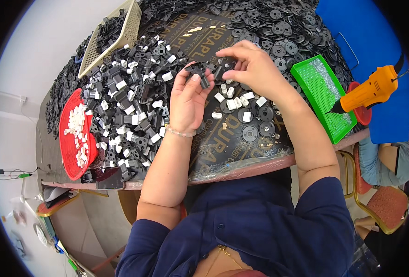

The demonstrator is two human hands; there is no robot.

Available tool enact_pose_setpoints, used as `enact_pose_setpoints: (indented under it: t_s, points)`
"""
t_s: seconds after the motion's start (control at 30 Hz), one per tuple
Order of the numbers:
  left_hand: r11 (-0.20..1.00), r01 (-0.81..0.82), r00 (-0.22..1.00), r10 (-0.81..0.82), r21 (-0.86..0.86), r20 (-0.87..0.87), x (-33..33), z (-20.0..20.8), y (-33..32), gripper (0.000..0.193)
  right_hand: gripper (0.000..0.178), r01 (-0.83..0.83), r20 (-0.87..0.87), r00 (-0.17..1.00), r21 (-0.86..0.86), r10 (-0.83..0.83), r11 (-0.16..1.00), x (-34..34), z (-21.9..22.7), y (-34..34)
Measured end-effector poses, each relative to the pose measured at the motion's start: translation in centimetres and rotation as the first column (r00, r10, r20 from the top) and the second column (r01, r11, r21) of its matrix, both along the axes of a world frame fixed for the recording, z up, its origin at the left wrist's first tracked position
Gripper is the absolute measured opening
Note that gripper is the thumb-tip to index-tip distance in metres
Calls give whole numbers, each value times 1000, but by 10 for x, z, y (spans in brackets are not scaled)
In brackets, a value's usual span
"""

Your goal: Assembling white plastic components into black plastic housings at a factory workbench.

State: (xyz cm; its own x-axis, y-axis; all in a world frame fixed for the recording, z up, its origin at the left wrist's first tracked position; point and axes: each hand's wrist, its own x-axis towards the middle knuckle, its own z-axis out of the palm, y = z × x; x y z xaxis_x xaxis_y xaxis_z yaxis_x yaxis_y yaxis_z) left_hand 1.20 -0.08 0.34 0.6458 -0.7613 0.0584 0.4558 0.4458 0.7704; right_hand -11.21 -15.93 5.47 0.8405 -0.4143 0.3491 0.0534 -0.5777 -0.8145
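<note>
Left hand (188, 99) pinches a small black plastic bracket (197, 70) between thumb and fingertips. Right hand (250, 64) closes its fingers on a second black part (224, 64), just right of the bracket, both held above the table. Likely mating the two: best keep them square and press evenly. White clips (234, 101) and black discs (255, 127) lie just below the bracket; green tray (306, 76) and orange power screwdriver (368, 92) are well right, red tray (68, 138) well left.

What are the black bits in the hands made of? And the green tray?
The black part in the left hand looks like moulded plastic, matt and dull with sharp edges. The right hand holds a similar piece. The green tray seems plastic too: bright, smooth, slightly shiny rim.
</note>
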Motion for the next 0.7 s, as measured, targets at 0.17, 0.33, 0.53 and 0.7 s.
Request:
enact_pose_setpoints:
  t_s: [0.17,0.33,0.53,0.7]
  points:
    - [999,33,977,-31,8,-209,0,-2,0,28,41,115,141,986,-211,-86,971,4,-4,1]
    - [997,71,969,-65,15,-237,-1,-6,2,23,40,30,211,978,-188,11,982,8,-8,10]
    - [990,138,965,-126,40,-229,-4,-3,1,26,39,11,207,976,-350,66,937,8,-10,11]
    - [985,147,974,-128,89,-189,-7,1,2,31,40,6,189,979,-417,80,909,6,-7,10]
